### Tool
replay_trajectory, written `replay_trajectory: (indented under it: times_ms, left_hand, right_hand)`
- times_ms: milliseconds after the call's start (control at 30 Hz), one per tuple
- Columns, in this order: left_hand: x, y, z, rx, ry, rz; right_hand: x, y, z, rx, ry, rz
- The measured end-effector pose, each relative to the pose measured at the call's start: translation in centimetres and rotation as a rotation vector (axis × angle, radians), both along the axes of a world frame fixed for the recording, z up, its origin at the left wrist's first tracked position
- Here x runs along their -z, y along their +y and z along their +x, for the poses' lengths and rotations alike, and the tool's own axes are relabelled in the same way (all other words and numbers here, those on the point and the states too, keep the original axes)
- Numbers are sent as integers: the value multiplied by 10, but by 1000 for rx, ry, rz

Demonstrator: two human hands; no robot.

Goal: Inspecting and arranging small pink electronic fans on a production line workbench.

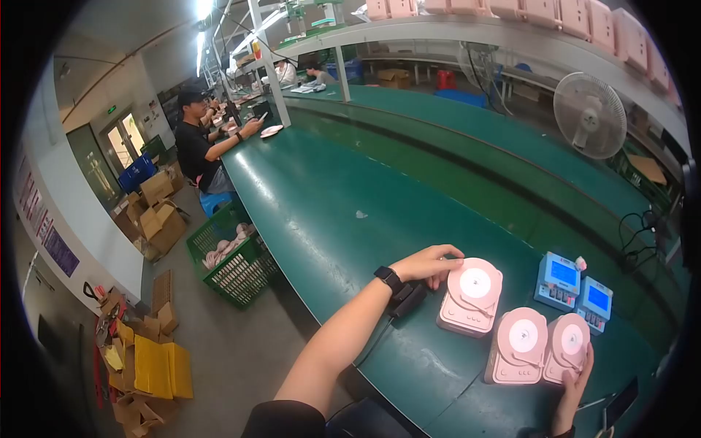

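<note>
Three pink devices shaped like small record players, each with a round platter and white centre disc, lie on the green table. My left hand [432, 264] is closed against the upper left edge of the left device [471, 310], its fingertips at the corner. My right hand [579, 383] grips the right device [567, 347] by its lower right side, thumb at the front and fingers along the edge. Between them the middle device [517, 347] lies untouched, close beside the right one. A black object with a cable [407, 301] sits under my left wrist.
Two blue meters with lit screens [561, 274] stand behind the devices. A phone [621, 403] lies at the right edge. Green crate [234, 255] and cardboard boxes [162, 228] stand on the floor at left. A co-worker [201, 142] sits farther along the table [321, 204]; a fan [590, 115] stands beyond.
</note>
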State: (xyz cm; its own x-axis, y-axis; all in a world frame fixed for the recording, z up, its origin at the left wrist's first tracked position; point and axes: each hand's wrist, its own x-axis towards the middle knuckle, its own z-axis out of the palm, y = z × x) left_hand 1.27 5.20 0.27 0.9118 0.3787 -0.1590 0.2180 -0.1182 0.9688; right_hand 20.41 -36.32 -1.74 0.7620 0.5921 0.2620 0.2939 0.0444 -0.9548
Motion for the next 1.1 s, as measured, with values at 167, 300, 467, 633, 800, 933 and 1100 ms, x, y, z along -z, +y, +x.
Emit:
replay_trajectory:
  times_ms: [167,300,467,633,800,933,1100]
  left_hand:
    - [-2,2,5,15,-10,5]
    - [-4,-1,6,10,-2,-8]
    - [-2,2,4,7,-8,-4]
    - [-2,-5,4,20,-6,-18]
    - [-4,-2,11,41,-6,-16]
    - [-7,0,-3,21,7,-2]
    - [-8,-3,5,24,24,45]
  right_hand:
    - [-6,5,3,14,12,3]
    - [-10,3,1,-27,108,29]
    - [-26,9,-8,24,-272,-40]
    - [-38,2,-13,-109,-908,-377]
    - [-48,1,-24,-153,-938,-321]
    - [-43,5,-28,-44,-993,-479]
    - [-37,5,-28,-2,-805,-491]
